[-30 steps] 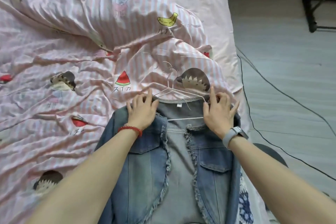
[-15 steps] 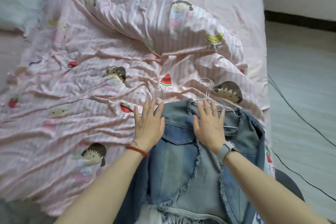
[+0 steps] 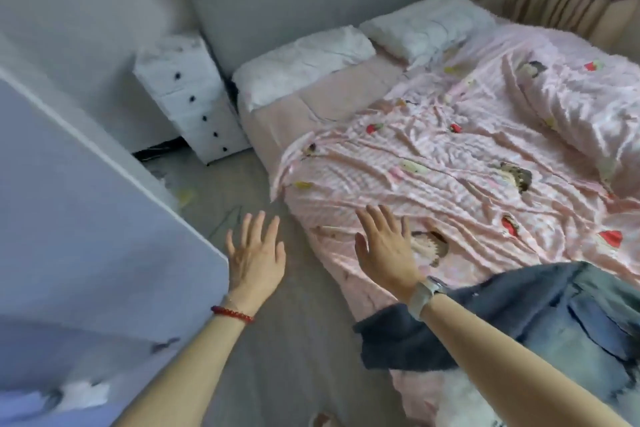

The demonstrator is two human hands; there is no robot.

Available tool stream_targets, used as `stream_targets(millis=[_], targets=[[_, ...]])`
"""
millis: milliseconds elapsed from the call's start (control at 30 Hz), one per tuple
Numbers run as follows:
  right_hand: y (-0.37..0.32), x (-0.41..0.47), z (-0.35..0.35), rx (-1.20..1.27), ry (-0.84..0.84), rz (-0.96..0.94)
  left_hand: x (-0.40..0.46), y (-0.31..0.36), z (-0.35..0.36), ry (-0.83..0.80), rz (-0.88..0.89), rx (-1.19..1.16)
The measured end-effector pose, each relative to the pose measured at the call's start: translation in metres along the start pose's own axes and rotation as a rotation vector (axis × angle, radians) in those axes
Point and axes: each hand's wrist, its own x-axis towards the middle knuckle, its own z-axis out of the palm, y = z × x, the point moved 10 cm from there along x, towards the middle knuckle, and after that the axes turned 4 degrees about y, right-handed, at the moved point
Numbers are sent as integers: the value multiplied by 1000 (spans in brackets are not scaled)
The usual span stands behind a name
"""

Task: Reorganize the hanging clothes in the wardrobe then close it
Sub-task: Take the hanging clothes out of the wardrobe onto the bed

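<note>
Turning from the bed (image 3: 346, 121), the person holds nothing: left hand (image 3: 254, 260) and right hand (image 3: 386, 250) hover with fingers spread. The denim jacket (image 3: 540, 326) lies at the bed's near edge. Next, I judge, comes reaching toward the pale wardrobe panel (image 3: 86, 218).

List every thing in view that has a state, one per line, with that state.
left hand: open, fingers spread, holding nothing
right hand: open, fingers spread, holding nothing
denim jacket: lying on the bed, sleeve hanging over its edge
quilt: spread out, wrinkled
pillows: lying side by side at the bed's head
drawer unit: drawers shut
</note>
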Motion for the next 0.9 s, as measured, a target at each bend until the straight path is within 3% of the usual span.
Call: stream_targets(millis=[167, 300, 467, 700, 800, 900], targets=[[-208, 14, 53, 67, -66, -403, -88, -199, -72, 114, -349, 126], [-355, -5, 72, 156, -100, -653, -162, -305, -130, 246, -546, 195], [-505, -29, 95, 292, -190, -918, -231, -380, -220, 503, -701, 373], [-666, -62, 115, 445, -356, -1186, -293, -474, -307, 595, -951, 636], [-718, -72, 115, 518, -401, -1279, -323, -510, -334, 655, -1164, 620], [-779, -84, 112, 631, -525, -1327, -349, -543, -332, 714, -1340, 458]])
